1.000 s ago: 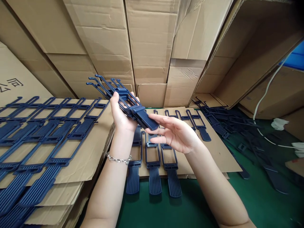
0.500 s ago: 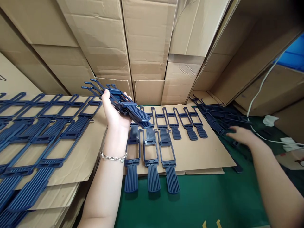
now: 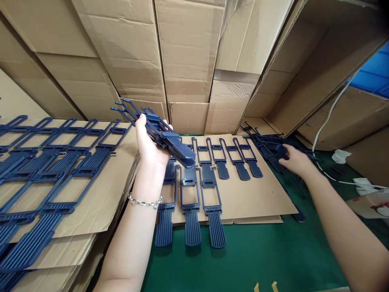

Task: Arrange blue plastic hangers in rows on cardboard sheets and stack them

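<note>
Clasping stacked plastic brackets (image 3: 179, 151) in left hand (image 3: 149, 152), pinching a loose bracket (image 3: 281, 151) at the pile (image 3: 267, 148) with right hand (image 3: 297, 163); partway through, with rows laid on cardboard (image 3: 252, 198).

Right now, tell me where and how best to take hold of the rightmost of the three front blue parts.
Pinch its ribbed end top and bottom, coming from the near side. It is broad and flat, and juts past the cardboard's edge over the green table, which likely leaves room beneath.

Cardboard boxes (image 3: 188, 52) behind; green tabletop (image 3: 243, 251); blue crate (image 3: 372, 75), upper right.
</note>
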{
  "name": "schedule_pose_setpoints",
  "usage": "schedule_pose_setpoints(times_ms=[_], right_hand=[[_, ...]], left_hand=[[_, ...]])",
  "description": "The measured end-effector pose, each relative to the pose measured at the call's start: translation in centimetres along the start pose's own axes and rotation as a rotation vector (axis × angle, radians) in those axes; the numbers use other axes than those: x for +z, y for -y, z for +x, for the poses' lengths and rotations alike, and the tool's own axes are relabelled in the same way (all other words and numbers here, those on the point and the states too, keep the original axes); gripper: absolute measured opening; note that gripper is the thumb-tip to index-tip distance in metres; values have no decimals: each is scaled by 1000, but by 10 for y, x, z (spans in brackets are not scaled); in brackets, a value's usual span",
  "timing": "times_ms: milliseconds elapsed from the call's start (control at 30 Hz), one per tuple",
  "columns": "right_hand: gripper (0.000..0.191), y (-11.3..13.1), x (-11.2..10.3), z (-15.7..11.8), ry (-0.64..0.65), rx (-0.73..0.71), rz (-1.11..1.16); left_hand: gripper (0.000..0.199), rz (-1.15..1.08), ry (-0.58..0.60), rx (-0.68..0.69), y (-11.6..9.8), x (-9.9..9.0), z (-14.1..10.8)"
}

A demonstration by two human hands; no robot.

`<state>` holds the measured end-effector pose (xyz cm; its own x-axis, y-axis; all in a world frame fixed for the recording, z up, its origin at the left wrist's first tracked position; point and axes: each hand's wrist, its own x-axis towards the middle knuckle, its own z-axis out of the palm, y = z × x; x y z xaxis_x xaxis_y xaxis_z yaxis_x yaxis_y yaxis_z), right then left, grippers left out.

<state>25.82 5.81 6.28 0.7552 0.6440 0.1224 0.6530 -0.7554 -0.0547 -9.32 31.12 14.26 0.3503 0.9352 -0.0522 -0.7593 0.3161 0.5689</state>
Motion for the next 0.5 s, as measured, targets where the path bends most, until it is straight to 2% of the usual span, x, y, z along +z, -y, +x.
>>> schedule_pose_setpoints(times_ms=[67,133,200,267,333,400,500], right_hand=[[52,8,-32,-5,-82,15,-3],[44,24,-62,-18,-241,19,22],[33,48,-86,-38,-536,-49,127],[28,79,-103,-63,-756,-241,210],[27,109,-113,-87,-835,-328,271],[26,135,-118,-108,-898,-290,433],[25,159,-121,-127,-841,-130,987]], left_hand=[[29,-10,10,4,1,1,0],[30,-7,30,-25,2,2,-1],[32,13,58,-87,5,5,-5],[34,60,107,-178,8,8,-11],[35,119,183,-260,12,11,-18],[34,169,271,-310,15,13,-26],[34,177,367,-314,19,14,-33]])
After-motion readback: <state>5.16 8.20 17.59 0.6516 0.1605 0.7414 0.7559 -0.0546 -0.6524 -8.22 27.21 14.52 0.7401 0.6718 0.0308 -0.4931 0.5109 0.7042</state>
